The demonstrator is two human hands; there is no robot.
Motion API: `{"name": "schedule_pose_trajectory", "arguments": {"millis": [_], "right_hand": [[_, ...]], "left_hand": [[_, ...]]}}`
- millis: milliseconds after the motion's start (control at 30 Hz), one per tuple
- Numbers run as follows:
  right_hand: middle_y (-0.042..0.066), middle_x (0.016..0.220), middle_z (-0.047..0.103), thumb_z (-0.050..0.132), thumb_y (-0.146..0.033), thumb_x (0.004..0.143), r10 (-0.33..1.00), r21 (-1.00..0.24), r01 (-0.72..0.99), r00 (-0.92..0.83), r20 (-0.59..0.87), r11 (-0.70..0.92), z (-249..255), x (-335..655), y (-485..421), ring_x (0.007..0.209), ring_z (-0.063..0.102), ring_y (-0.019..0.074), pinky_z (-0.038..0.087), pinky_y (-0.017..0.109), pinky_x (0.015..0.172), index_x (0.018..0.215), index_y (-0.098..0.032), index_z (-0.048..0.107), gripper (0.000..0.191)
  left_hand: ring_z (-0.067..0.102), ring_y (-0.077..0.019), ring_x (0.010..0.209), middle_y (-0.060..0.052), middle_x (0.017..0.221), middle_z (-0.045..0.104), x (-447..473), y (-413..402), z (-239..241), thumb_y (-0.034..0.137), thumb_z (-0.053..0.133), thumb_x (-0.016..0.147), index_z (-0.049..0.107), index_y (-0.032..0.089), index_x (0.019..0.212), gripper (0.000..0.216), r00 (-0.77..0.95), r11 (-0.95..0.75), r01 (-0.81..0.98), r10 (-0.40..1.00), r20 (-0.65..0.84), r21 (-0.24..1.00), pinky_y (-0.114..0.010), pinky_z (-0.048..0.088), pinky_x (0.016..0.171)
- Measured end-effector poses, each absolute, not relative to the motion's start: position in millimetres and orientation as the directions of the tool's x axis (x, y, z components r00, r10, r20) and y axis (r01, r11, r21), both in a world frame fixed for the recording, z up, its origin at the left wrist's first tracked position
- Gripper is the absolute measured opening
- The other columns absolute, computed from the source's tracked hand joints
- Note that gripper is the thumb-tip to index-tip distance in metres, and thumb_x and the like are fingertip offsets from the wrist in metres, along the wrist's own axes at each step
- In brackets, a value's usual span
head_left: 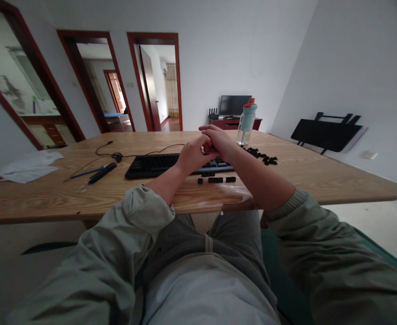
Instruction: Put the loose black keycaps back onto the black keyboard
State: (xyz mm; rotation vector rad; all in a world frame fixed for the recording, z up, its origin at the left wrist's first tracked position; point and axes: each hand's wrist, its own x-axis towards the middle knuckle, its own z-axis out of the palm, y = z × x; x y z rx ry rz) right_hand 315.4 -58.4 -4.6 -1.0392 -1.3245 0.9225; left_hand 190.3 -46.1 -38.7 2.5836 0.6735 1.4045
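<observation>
In the head view, the person's left hand [194, 155] and right hand [223, 143] met above a long black keyboard [154, 165], their fingers folded closely against each other; whether anything small lay between the palms could not be told. The keyboard lay flat on a light-brown wood-grained counter [320, 180], partly hidden by the hands and left forearm, and its right part showed a greyer surface. Just in front of it, near the counter's edge, lay a few black plastic keycaps [215, 180], some wide and one small and squarish. A scattered heap of small black pieces [269, 160] lay beyond the right forearm, near an upright clear bottle with a red-and-teal top [246, 124]. To the keyboard's left, a thin black cable [117, 156] lay partly bunched, with a slim blue tool [87, 172] and a black-handled tool [102, 174] close together nearby. A crumpled white sheet [29, 166] rested farther left, at the counter's side.
</observation>
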Motion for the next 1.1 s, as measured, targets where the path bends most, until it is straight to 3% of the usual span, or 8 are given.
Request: {"name": "schedule_pose_trajectory", "arguments": {"millis": [200, 300, 367, 533, 633, 733, 867, 1100], "right_hand": [[-0.003, 0.066, 0.049, 0.057, -0.022, 0.077, 0.974, -0.974, 0.001, -0.01, 0.228, 0.228, -24.3, 320.1, -47.8, 0.058, 0.048, 0.013, 0.034, 0.021, 0.048, 0.101, -0.023, 0.058, 0.025], [-0.004, 0.065, 0.046, 0.053, -0.022, 0.076, 0.963, -0.963, 0.061, 0.057, 0.265, 0.262, -25.3, 337.3, -47.5, 0.056, 0.044, 0.0127, 0.033, 0.022, 0.048, 0.1, -0.022, 0.058, 0.025], [-0.004, 0.063, 0.043, 0.051, -0.025, 0.079, 0.932, -0.927, 0.197, 0.112, 0.344, 0.318, -25.2, 351.3, -48.6, 0.054, 0.04, 0.0121, 0.031, 0.023, 0.049, 0.098, -0.02, 0.059, 0.021], [-0.004, 0.061, 0.047, 0.058, -0.029, 0.08, 0.788, -0.593, 0.646, -0.019, 0.616, 0.48, -35.8, 367.0, -51.4, 0.055, 0.041, 0.0126, 0.032, 0.026, 0.054, 0.101, -0.016, 0.064, 0.026], [-0.005, 0.061, 0.05, 0.06, -0.028, 0.081, 0.714, -0.424, 0.721, -0.139, 0.686, 0.547, -44.8, 360.2, -51.0, 0.056, 0.043, 0.0136, 0.033, 0.026, 0.057, 0.116, -0.016, 0.065, 0.038], [-0.003, 0.062, 0.052, 0.059, -0.03, 0.084, 0.685, -0.332, 0.761, -0.195, 0.701, 0.557, -49.3, 353.3, -49.8, 0.058, 0.046, 0.0145, 0.034, 0.027, 0.059, 0.119, -0.017, 0.067, 0.038], [-0.001, 0.064, 0.057, 0.059, -0.034, 0.086, 0.695, -0.326, 0.783, -0.179, 0.696, 0.529, -50.4, 352.1, -49.1, 0.058, 0.047, 0.0146, 0.035, 0.027, 0.059, 0.115, -0.017, 0.071, 0.036], [-0.002, 0.063, 0.054, 0.063, -0.04, 0.084, 0.685, -0.352, 0.768, -0.15, 0.713, 0.535, -52.3, 354.5, -48.2, 0.058, 0.047, 0.0138, 0.034, 0.026, 0.058, 0.109, -0.017, 0.071, 0.035]], "left_hand": [[0.056, -0.0157, 0.072, 0.0, 0.076, 0.063, 186.9, -39.6, -38.2, 0.024, 0.071, 0.076, 0.059, 0.019, 0.074, 0.013, 0.501, -0.897, 0.346, 0.425, 0.754, 0.276, -0.029, 0.042, 0.068], [0.056, -0.0153, 0.071, -0.001, 0.076, 0.064, 184.8, -36.1, -38.0, 0.032, 0.071, 0.08, 0.06, 0.019, 0.076, 0.017, 0.467, -0.882, 0.318, 0.464, 0.753, 0.347, -0.029, 0.043, 0.068], [0.056, -0.0148, 0.069, -0.001, 0.077, 0.065, 182.2, -29.5, -38.6, 0.039, 0.069, 0.083, 0.06, 0.018, 0.079, 0.023, 0.399, -0.846, 0.292, 0.531, 0.747, 0.445, -0.028, 0.043, 0.066], [0.058, -0.013, 0.069, -0.004, 0.081, 0.069, 176.3, -5.0, -43.8, 0.039, 0.064, 0.087, 0.053, 0.017, 0.08, 0.026, 0.347, -0.718, 0.133, 0.679, 0.647, 0.683, -0.026, 0.045, 0.068], [0.057, -0.011, 0.065, -0.006, 0.085, 0.072, 175.0, 0.1, -45.4, 0.038, 0.063, 0.089, 0.055, 0.016, 0.083, 0.024, 0.385, -0.618, 0.11, 0.749, 0.54, 0.779, -0.024, 0.045, 0.066], [0.053, -0.0093, 0.06, -0.006, 0.085, 0.072, 174.8, -4.2, -43.9, 0.033, 0.059, 0.091, 0.06, 0.015, 0.086, 0.019, 0.423, -0.563, 0.159, 0.781, 0.459, 0.811, -0.022, 0.042, 0.06], [0.049, -0.0079, 0.056, -0.004, 0.081, 0.07, 174.9, -10.8, -40.4, 0.024, 0.058, 0.091, 0.062, 0.013, 0.086, 0.013, 0.431, -0.522, 0.181, 0.804, 0.411, 0.833, -0.021, 0.041, 0.057], [0.05, -0.0078, 0.057, -0.002, 0.08, 0.069, 172.7, -9.8, -39.7, 0.024, 0.064, 0.084, 0.065, 0.013, 0.095, 0.016, 0.413, -0.499, 0.14, 0.815, 0.407, 0.855, -0.021, 0.04, 0.055]]}}
